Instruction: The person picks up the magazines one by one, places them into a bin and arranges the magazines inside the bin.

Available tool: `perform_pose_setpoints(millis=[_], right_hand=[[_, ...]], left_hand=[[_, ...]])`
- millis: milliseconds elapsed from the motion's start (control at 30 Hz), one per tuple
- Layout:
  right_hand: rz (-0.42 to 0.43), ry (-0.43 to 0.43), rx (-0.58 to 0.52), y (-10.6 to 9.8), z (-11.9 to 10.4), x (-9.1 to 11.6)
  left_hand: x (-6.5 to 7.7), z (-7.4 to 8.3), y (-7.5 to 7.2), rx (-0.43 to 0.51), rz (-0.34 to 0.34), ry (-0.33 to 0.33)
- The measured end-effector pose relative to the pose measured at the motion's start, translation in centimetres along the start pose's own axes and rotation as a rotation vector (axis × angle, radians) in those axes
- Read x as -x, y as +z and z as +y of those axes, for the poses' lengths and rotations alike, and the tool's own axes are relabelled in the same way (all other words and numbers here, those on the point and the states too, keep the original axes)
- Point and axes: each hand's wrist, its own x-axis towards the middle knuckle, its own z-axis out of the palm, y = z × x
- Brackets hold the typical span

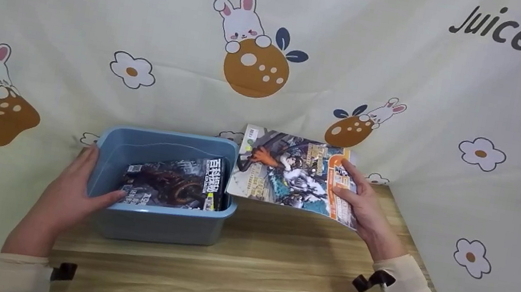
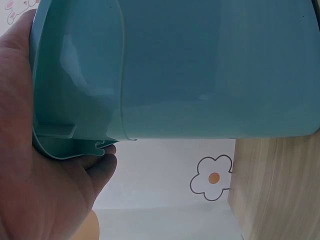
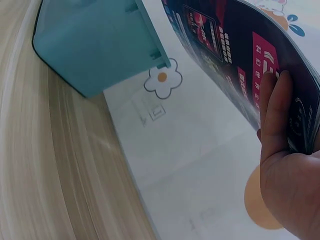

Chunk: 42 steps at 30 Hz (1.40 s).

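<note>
A blue plastic bin (image 1: 164,225) stands on the table at centre left. My left hand (image 1: 70,194) grips its left rim, the thumb over the front edge and the other fingers on the outer side. The left wrist view shows the same hand (image 2: 45,165) wrapped about a rim corner. Inside the bin lies a dark-covered magazine (image 1: 171,181). Beside the bin's right rim my right hand (image 1: 366,204) holds a colourful magazine (image 1: 296,183) by its right end, raised above the table. From below, its dark back cover (image 3: 235,55) shows, slightly bent, with fingers pressed against it.
A wood-grain table (image 1: 249,280) carries the bin. Behind and to both sides hangs a pale curtain (image 1: 178,39) printed with rabbits, oranges and flowers, close behind the bin. Black straps with small mounts (image 1: 375,281) sit on the wrists.
</note>
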Motion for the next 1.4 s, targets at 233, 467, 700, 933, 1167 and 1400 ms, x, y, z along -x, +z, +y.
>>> perform_pose_setpoints(millis=[233,467,700,933,1167,1400], right_hand=[[0.001,0.023,0.028,1.6,-0.1,-0.5],[-0.041,-0.006,0.013,3.6,-0.1,-1.0],[-0.091,-0.006,-0.006,5.8,0.0,-1.4],[-0.112,0.006,-0.039,8.2,0.4,-1.9],[-0.128,0.0,-0.019,10.8,0.8,-2.6],[-0.149,-0.014,0.02,13.1,1.3,-3.2]], left_hand=[[0.0,0.0,0.0,-0.003,0.0,-0.003],[0.0,-0.1,-0.1,0.001,0.002,0.006],[-0.1,-0.2,-0.1,0.007,0.005,0.009],[-0.1,-0.2,-0.1,0.006,-0.001,0.012],[-0.1,-0.3,0.1,0.004,0.0,0.001],[-0.1,-0.1,0.2,-0.003,0.006,-0.015]])
